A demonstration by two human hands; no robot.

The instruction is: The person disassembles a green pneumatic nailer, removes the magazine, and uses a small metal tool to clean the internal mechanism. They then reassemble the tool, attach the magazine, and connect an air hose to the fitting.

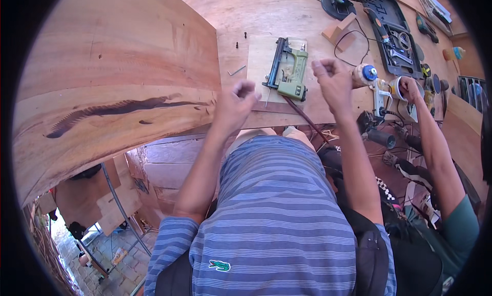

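My left hand (237, 102) hovers over the near edge of the wooden bench (287, 14), fingers loosely curled, holding nothing I can see. My right hand (332, 79) is raised just right of a green and black pneumatic stapler (288, 69), fingers curled in, palm hidden. The stapler lies on a small plywood sheet (259, 55), its dark air hose (306, 116) trailing off the bench toward me. A thin nail or pin (267, 97) lies by the stapler's near end.
A large reddish wood slab (113, 85) fills the left. Another person's hand (411, 89) holds a white cup at right beside a blue-capped bottle (366, 74). An open tool case (394, 32), wood blocks (339, 32), a hex key (237, 70) and screws lie on the bench.
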